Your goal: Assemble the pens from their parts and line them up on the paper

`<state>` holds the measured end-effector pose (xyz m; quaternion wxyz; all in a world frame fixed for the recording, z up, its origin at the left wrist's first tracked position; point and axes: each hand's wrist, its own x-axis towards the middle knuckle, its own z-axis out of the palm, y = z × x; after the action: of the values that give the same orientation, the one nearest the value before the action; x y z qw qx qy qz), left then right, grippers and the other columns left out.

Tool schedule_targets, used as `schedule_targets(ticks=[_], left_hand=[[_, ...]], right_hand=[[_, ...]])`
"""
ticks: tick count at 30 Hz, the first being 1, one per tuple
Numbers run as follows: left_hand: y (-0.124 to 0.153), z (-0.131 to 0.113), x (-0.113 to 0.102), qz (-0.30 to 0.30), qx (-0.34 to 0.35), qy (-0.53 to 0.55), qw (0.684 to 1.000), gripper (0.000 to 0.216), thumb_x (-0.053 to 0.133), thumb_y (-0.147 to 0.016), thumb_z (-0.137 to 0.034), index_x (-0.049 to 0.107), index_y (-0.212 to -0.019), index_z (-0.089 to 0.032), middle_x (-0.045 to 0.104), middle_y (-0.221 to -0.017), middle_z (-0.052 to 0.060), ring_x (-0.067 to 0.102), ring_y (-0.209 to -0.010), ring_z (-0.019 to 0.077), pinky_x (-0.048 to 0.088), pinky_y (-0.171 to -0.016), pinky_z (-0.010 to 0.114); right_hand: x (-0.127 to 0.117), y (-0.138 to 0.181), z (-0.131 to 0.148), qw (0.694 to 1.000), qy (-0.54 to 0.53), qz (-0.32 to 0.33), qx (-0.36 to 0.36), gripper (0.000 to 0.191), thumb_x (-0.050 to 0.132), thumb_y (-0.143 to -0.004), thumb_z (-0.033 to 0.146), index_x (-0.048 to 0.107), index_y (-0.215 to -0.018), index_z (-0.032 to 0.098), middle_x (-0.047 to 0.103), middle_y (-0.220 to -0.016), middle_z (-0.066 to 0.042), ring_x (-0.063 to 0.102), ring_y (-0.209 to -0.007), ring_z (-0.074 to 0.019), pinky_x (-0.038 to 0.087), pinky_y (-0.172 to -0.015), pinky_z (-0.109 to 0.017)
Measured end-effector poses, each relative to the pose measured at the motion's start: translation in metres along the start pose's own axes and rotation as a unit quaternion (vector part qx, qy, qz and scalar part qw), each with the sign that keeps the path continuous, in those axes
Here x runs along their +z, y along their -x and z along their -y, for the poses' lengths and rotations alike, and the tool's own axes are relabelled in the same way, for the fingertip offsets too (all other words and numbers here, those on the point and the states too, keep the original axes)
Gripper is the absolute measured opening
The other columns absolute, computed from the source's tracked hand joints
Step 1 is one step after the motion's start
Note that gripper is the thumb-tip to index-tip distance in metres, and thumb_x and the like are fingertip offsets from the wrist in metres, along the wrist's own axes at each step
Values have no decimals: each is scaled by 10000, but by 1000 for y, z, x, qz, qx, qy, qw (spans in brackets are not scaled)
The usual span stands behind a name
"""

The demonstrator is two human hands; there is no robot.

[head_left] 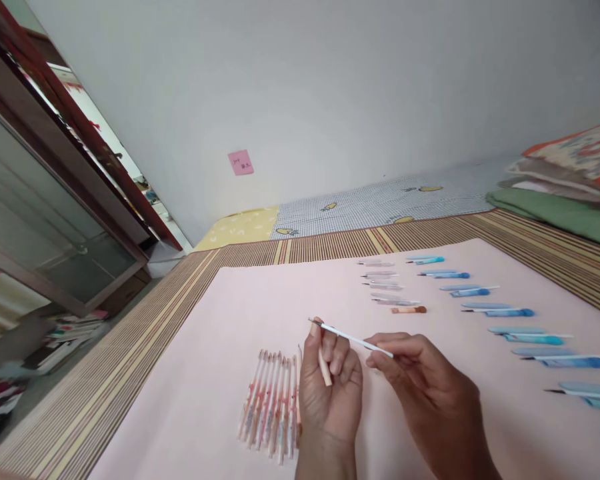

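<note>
Above the pink sheet, my right hand (430,393) pinches the tail end of a thin white pen refill (353,335). The refill's dark tip points left and lies at the thumb and forefinger of my left hand (333,393). My left hand is palm up, its fingers curled around a short cream pen barrel piece (325,368). Close beside the left wrist lies a row of several assembled pens (267,403) with clear, reddish-patterned barrels. Part of this row is hidden behind the left hand.
On the right of the pink sheet (180,373) lie sets of blue pen parts (520,312), grey pen parts (383,285) and an orange-brown piece (409,309). A striped mat (180,300) is underneath. Folded bedding (565,207) sits at the far right, against the wall.
</note>
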<state>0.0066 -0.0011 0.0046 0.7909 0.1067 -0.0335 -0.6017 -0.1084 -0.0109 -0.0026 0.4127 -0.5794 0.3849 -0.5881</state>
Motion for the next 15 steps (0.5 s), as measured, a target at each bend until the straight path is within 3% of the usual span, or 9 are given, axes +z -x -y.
schedule_targets(ticks=[3, 8, 15], left_hand=[[-2, 0, -2, -10, 12, -23, 1000, 116, 746, -792, -196, 644, -806, -143, 296, -567, -85, 271, -441, 27, 256, -431, 151], [-1, -1, 1, -27, 43, -85, 995, 162, 770, -775, -217, 627, -796, -143, 316, -566, -87, 277, -453, 31, 257, -445, 163], [6, 0, 9, -13, 97, -202, 975, 224, 735, -813, -263, 562, -713, -161, 373, -546, -69, 264, -468, 52, 244, -459, 189]], right_hand=[[0, 2, -4, 999, 29, 29, -6, 120, 673, -853, 348, 667, -830, 230, 711, -890, -42, 673, -829, -208, 533, -777, -290], [-4, -3, -10, 993, 61, 102, 13, 276, 547, -928, 422, 654, -769, 224, 613, -640, 4, 587, -604, -156, 461, -587, -246], [-3, -10, -17, 987, 30, 142, 71, 323, 550, -915, 480, 657, -765, 215, 571, -596, 15, 546, -590, -149, 436, -575, -238]])
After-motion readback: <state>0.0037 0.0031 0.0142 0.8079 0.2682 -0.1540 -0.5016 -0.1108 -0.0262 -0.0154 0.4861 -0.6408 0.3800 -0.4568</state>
